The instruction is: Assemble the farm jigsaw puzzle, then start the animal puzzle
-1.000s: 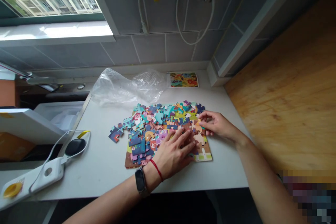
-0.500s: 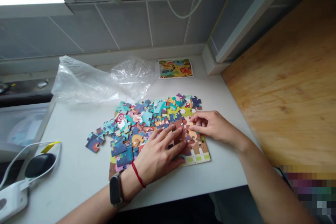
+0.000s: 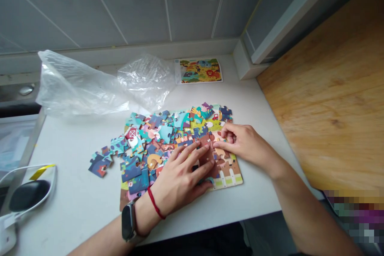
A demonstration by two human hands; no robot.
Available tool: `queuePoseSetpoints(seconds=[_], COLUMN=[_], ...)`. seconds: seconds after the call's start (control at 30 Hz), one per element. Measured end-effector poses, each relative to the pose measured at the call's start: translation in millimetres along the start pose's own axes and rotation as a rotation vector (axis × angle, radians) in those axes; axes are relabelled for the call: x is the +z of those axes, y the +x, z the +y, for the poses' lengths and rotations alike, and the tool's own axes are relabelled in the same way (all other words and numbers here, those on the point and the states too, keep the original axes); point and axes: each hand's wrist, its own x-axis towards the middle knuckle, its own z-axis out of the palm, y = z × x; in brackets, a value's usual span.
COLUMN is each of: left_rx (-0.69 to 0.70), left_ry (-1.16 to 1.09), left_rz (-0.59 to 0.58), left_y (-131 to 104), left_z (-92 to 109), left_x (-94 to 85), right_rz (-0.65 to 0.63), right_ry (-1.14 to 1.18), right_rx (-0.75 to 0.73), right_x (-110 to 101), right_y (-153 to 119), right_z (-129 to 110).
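Observation:
On the white counter lies a jigsaw board (image 3: pixel 228 180) with farm pictures, a fence and sheep on it. Many loose puzzle pieces (image 3: pixel 139 180) are heaped over its left and middle parts, and a few spill off to the left. My left hand (image 3: pixel 187 172) rests flat on the pieces, fingers spread, hiding the board's middle. At the board's right side is my right hand (image 3: pixel 240 140). Its thumb reaches out onto a brown and peach puzzle piece (image 3: pixel 220 153), while the other fingers curl apart from the thumb, with nothing visible between them.
A crumpled clear plastic bag (image 3: pixel 90 92) lies behind the pieces at left, with a picture card (image 3: pixel 204 71) of jungle animals near the wall. A black oval object (image 3: pixel 29 196) and a white cable (image 3: pixel 55 182) sit at far left. A wooden panel (image 3: pixel 330 100) borders the right.
My view has shifted slightly, so the bag and cable appear further left. My right index finger has curled back from the board while the thumb stays stretched out. The left hand remains on the pieces.

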Motion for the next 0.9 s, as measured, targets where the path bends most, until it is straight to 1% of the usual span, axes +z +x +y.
queuePoseSetpoints(seconds=[0.27,0.4,0.47,0.57,0.63,0.77,0.9], left_rx=[-0.011,-0.016,-0.018,-0.021,-0.022,-0.023,-0.019], left_ry=[0.049,0.040,0.040,0.039,0.038,0.043,0.042], left_rz=[-0.064,-0.082,-0.088,-0.104,-0.106,-0.086,-0.069], left_y=[0.7,0.8,0.6,0.8,1.3,2.2,1.4], left_z=[4.3,5.8,6.0,6.3,6.6,7.1,6.8], left_x=[0.8,-0.8,-1.6,-2.2,-2.1,-1.4,-0.4], right_rz=[0.019,0.009,-0.025,-0.129,-0.168,-0.173,-0.180], right_ry=[-0.061,-0.104,-0.092,-0.066,-0.078,-0.115,-0.113], right_rx=[-0.109,-0.138,-0.151,-0.167,-0.173,-0.175,-0.209], right_x=[0.5,-3.7,-8.9,-17.8,-21.5,-22.0,-20.7], right_y=[-0.6,-0.8,-2.6,-7.3,-10.3,-12.8,-13.0], right_z=[1.9,1.3,0.6,-0.4,-0.9,-1.3,-1.5])
